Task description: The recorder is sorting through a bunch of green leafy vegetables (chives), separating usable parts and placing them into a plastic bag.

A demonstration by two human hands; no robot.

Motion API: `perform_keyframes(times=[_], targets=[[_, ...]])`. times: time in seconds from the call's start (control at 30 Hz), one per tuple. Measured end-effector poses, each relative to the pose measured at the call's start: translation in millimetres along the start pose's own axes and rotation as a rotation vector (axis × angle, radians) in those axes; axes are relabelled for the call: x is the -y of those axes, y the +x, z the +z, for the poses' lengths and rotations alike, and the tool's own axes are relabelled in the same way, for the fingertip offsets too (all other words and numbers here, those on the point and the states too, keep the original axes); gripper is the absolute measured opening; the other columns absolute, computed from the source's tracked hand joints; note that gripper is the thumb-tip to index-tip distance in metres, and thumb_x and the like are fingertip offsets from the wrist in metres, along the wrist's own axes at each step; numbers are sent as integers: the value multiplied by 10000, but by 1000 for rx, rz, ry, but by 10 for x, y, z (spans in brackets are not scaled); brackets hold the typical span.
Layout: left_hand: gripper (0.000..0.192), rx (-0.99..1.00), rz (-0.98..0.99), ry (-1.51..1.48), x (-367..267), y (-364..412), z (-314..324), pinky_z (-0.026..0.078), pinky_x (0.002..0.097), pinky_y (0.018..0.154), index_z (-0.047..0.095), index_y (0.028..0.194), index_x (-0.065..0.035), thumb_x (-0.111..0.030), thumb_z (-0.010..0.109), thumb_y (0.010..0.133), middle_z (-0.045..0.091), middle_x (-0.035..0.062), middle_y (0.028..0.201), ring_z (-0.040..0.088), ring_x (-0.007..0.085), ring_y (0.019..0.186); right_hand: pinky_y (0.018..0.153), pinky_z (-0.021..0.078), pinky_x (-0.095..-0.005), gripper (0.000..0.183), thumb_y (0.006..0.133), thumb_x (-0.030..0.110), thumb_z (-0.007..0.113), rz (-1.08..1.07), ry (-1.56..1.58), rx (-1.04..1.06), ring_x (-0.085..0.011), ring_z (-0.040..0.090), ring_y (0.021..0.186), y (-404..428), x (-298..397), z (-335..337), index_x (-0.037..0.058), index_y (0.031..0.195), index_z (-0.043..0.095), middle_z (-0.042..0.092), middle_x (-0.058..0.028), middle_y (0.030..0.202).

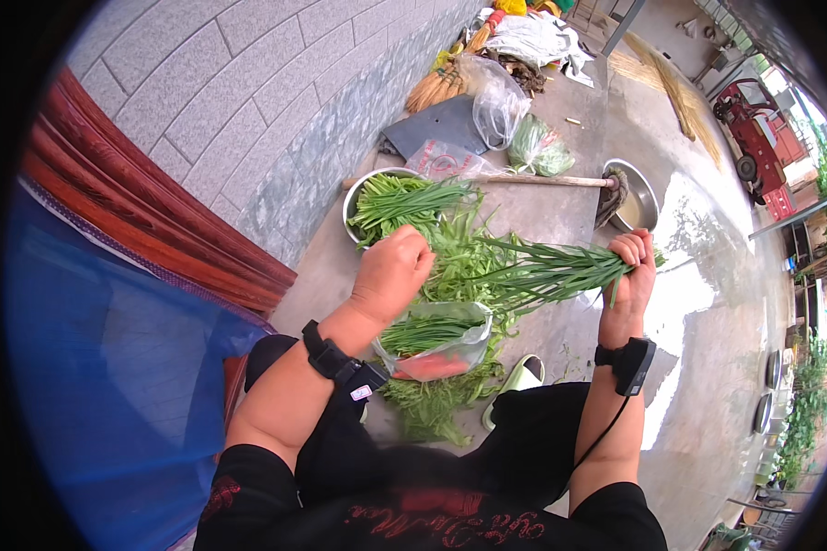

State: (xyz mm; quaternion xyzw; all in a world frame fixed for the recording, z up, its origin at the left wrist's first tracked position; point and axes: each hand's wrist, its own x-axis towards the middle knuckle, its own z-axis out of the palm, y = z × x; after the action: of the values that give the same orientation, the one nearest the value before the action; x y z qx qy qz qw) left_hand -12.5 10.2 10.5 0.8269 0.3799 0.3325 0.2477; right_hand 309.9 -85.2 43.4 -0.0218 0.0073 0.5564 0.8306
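Note:
My right hand [632, 275] is closed around a bunch of long green leaves, which look like garlic chives [558, 275]; their tips fan out leftward. My left hand [394, 270] is curled into a loose fist above the greens, and whether its fingers pinch anything is hidden. Just beyond it stands a metal basin [351, 200] filled with leafy greens and more chives. Loose leafy greens [465, 268] cover the floor between the hands. Nearer my body, a clear plastic bag [479, 344] contains chives and something orange-red. Feathery greens [434, 410] lie below that bag.
A wooden-handled mop [544, 180] lies beyond the greens, its head against a metal bowl [639, 189]. Behind are a bag of green vegetables [541, 148], a dark board [434, 124] and a straw broom [441, 86]. A brick-patterned wall [248, 89] and blue curtain [124, 386] border the left.

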Motion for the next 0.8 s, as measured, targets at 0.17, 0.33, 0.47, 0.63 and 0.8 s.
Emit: perform_keyframes(times=[0.17,0.33,0.47,0.63,0.8], targets=[[103,45,79,243,229,-50,-6,443,406,648,543,846,-36,-4,554,749,532,125,841,555,328,777,480,320,-203,193,945,172,463,-18,-7,30,-70,330,489,-16,26,19,28,825,511,352,35,576],[113,76,104,266,269,-74,-69,442,411,678,542,852,-46,10,544,754,539,111,883,557,323,818,471,332,-216,202,950,175,454,10,44,133,-85,328,490,-44,-11,100,16,833,496,346,20,575],[91,63,81,302,251,-75,-98,443,404,673,546,834,-48,-12,576,756,539,99,868,562,310,815,443,326,-213,202,950,193,457,56,108,246,-72,327,477,-94,-118,212,35,827,486,340,25,570],[88,61,80,250,193,-53,-105,441,400,662,548,777,-42,-80,625,755,541,93,837,561,301,780,417,314,-204,194,952,194,452,93,114,323,-68,313,445,-137,-170,299,55,819,474,338,33,559],[147,58,60,231,128,-43,-143,432,403,646,546,728,-38,-138,652,755,543,95,786,554,304,742,406,315,-202,197,952,201,451,111,118,347,-65,312,434,-154,-209,334,60,816,473,338,36,550]])
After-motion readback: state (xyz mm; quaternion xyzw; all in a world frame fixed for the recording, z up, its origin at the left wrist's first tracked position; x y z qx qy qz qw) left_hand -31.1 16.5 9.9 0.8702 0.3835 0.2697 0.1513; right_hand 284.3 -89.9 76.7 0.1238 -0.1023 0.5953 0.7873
